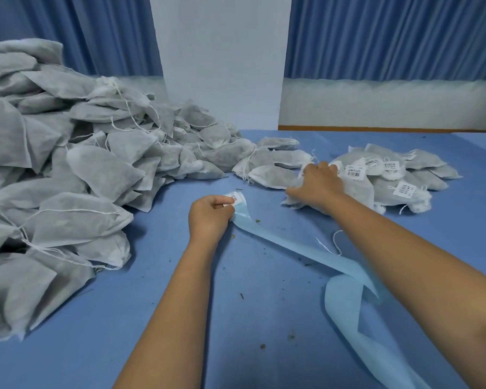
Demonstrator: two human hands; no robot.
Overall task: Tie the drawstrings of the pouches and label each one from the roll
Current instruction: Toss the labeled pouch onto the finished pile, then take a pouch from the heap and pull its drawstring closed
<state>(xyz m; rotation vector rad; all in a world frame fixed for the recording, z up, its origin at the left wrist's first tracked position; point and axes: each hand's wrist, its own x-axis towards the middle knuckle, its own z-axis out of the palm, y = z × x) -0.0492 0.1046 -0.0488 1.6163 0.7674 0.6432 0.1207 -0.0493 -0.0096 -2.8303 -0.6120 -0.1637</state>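
Label [235, 198], seemingly, in curled left hand [208, 217]

Even, soft, bluish light with faint shadows; edges bow, and the far wall looks perhaps smeared.

**A:** cam layout?
**B:** One wide-angle, head-worn. Faces forward and down over the blue table [157, 290].
**A:** range?
**B:** Close. Both forearms enter from the bottom edge. The left hand [208, 217] sits near frame centre, pinching the label strip [267, 234]. The right hand [317, 183] is farther out, right of centre, gripping a pouch [359, 189].
**A:** coverage?
**B:** The unlabelled heap [82, 169] fills the left side. The labelled pile [404, 175] is right of mid-frame, just past the right hand. Top of frame takes in the table's far edge, the white wall panel [222, 66] and the blue curtains [390, 35].
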